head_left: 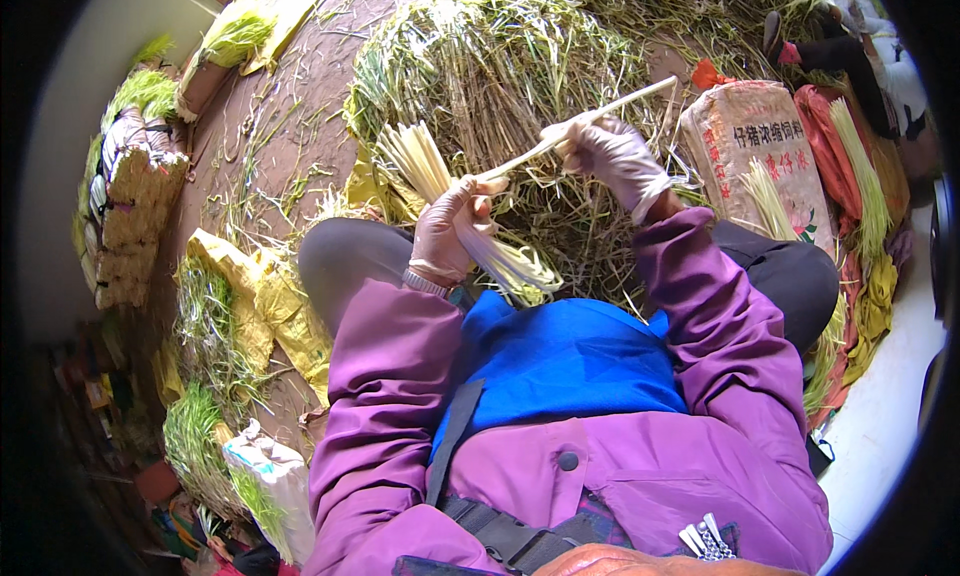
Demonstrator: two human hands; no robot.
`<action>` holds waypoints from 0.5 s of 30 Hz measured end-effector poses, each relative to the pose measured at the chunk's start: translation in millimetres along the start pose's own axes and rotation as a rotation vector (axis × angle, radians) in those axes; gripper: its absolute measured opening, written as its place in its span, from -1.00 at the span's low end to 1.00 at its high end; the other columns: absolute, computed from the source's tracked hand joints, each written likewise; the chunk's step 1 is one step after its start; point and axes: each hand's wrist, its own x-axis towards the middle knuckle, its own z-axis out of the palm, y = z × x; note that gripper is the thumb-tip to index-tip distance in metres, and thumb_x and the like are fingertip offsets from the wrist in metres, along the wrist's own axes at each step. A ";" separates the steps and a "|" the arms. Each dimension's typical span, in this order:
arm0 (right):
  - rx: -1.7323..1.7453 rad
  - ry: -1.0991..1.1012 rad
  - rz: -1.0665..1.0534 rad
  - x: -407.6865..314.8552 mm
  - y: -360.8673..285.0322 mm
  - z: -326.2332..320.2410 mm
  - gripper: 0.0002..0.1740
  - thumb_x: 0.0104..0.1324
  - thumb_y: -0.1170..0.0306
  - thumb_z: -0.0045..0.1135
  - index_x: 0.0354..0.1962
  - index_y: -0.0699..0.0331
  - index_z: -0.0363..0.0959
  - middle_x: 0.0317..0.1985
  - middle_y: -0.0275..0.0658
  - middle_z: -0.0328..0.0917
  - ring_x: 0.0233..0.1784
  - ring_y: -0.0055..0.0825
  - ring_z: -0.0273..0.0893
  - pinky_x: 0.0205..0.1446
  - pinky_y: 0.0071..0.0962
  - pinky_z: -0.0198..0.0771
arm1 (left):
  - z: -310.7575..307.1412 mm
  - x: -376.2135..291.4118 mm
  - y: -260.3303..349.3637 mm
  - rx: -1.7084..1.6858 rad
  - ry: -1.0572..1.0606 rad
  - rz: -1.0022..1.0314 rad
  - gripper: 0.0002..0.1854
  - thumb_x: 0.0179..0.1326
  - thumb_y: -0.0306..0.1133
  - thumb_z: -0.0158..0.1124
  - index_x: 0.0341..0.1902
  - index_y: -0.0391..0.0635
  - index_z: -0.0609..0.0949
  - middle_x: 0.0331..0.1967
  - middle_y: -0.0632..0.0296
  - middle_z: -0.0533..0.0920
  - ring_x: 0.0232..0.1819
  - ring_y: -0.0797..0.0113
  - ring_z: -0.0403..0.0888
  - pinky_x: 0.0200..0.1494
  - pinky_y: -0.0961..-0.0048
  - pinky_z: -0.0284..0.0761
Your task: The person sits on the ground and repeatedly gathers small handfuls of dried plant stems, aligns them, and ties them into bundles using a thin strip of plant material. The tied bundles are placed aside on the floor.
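Observation:
My left hand point(454, 227), in a thin translucent glove, is closed around a bundle of pale plant stalks point(416, 156). The bundle's cut ends fan out above the fist, and its limp yellowish tips point(525, 272) hang below toward my lap. Gloved as well, my right hand point(615, 156) pinches a long pale stalk point(637, 95) at about its middle. This stalk slants from the left thumb and fingertips up to the right. Beneath both hands lies a large heap of green and brown stalks point(480, 73). A blue apron point(570, 358) covers my lap.
To the right stands a printed woven sack point(750, 133) with pale stalks point(772, 201) against it. Another person's leg point(832, 54) shows beyond. Tied bundles point(139, 208) are stacked at left, near yellow sacking point(292, 321). Plant scraps litter the brown floor point(300, 88).

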 end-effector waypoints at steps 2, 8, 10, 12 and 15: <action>-0.019 -0.013 -0.003 -2.3 -15.2 -14.7 -0.71 0.33 0.29 0.12 -0.19 0.39 0.55 -0.38 -0.27 0.61 -0.44 -0.64 0.49 -0.36 -0.65 0.39 | -1.3 0.9 4.2 0.083 -0.010 -0.003 -0.82 0.24 -0.33 0.23 -0.20 -0.18 0.53 -0.20 0.05 0.65 -0.45 0.55 0.44 -0.45 0.54 0.39; -0.217 -0.059 0.142 -2.3 0.0 -5.6 -0.75 0.34 0.30 0.10 -0.24 0.34 0.55 -0.39 -0.29 0.63 -0.47 -0.68 0.49 -0.41 -0.70 0.37 | 8.6 5.4 -5.3 0.358 -0.037 0.147 -0.64 0.10 -0.30 0.38 -0.11 -0.29 0.61 -0.23 0.13 0.67 -0.48 0.56 0.55 -0.52 0.66 0.49; -0.279 0.002 0.119 -1.7 13.9 4.8 -0.73 0.30 0.27 0.16 -0.25 0.33 0.55 -0.42 -0.29 0.63 -0.50 -0.66 0.51 -0.42 -0.67 0.42 | 13.8 7.7 -12.8 0.432 -0.069 0.064 -0.65 0.08 -0.35 0.40 -0.09 -0.26 0.60 -0.23 0.19 0.66 -0.45 0.56 0.55 -0.47 0.64 0.48; -0.333 -0.035 0.118 -1.5 21.9 10.4 -0.74 0.30 0.26 0.16 -0.26 0.33 0.55 -0.44 -0.32 0.62 -0.51 -0.66 0.50 -0.41 -0.65 0.41 | 17.8 8.1 -22.3 0.446 -0.110 0.002 -0.67 0.06 -0.38 0.42 -0.10 -0.23 0.60 -0.31 0.25 0.66 -0.42 0.56 0.55 -0.45 0.63 0.43; -0.449 -0.007 0.099 0.2 25.2 12.8 -0.73 0.29 0.26 0.17 -0.30 0.34 0.56 -0.47 -0.31 0.62 -0.57 -0.67 0.45 -0.49 -0.67 0.36 | 16.2 11.3 -24.4 0.529 -0.058 -0.077 -0.65 0.07 -0.38 0.41 -0.07 -0.22 0.58 -0.38 0.24 0.67 -0.53 0.58 0.50 -0.51 0.61 0.41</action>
